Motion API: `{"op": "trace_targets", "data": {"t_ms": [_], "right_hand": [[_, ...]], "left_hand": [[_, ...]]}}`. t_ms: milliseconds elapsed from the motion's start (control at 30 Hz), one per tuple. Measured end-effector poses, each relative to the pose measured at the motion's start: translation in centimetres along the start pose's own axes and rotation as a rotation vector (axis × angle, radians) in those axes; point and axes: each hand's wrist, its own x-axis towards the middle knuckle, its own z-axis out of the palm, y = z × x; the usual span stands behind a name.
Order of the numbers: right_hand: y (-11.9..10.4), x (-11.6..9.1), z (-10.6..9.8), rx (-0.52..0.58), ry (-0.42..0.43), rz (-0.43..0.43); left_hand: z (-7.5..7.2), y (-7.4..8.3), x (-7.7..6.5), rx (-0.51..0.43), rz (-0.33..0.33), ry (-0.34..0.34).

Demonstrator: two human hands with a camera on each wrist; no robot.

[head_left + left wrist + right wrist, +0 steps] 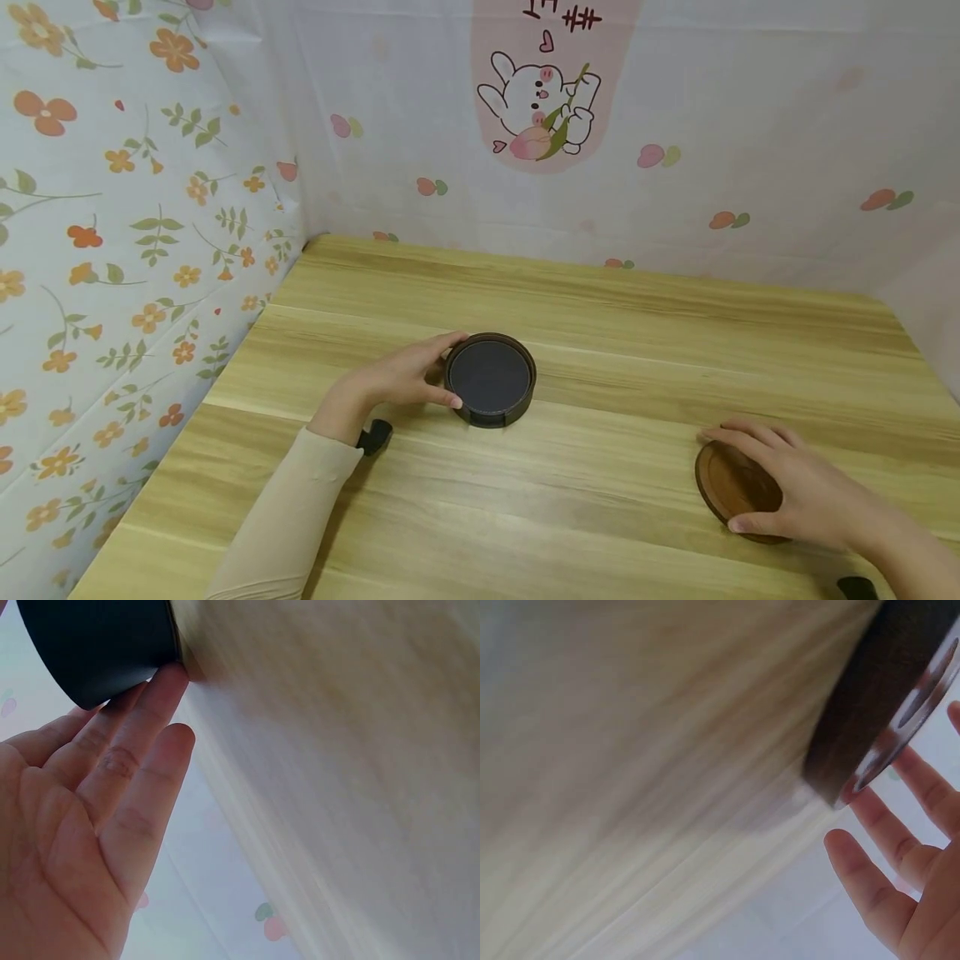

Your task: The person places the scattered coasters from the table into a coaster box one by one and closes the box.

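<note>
A round black coaster holder (491,379) with a notch in its near side stands on the table, dark coasters inside it. My left hand (405,372) holds it from the left, thumb at the near rim and fingers around the far side. In the left wrist view, fingertips (171,679) touch its smooth outer wall. At the right, my right hand (802,483) grips a round brown wooden disc (731,483) with a raised rim, thumb on the near edge and fingers over the far edge. The right wrist view shows the disc's thick dark side (877,697) near the tabletop.
The wood-grain table (570,500) reaches back to a pale printed cloth (412,100) with a rabbit drawing. A flower-patterned cloth (135,275) hangs along the left edge. Black wrist mounts (377,435) show beside both wrists.
</note>
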Motion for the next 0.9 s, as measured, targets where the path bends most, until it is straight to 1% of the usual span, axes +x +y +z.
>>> {"op": "trace_targets", "data": {"t_ms": [133,267,367,633,900], "right_hand": [[0.4,-1.0,0.3,0.004,-0.008,0.01],[0.5,-1.4,0.7,-0.001,-0.014,0.008],[0.5,-1.4,0.8,-0.002,-0.005,0.001],[0.1,-1.0,0.6,-0.004,-0.017,0.033],[0.1,-0.7,0.4,-0.002,-0.008,0.026]], "left_hand": [[0.0,0.1,0.0,0.01,0.006,0.0],[0.0,0.1,0.0,0.021,0.005,0.001],[0.0,0.2,0.0,0.026,0.004,0.004],[0.1,0.2,0.0,0.021,0.002,-0.004],[0.0,0.2,0.0,0.018,0.005,0.002]]}}
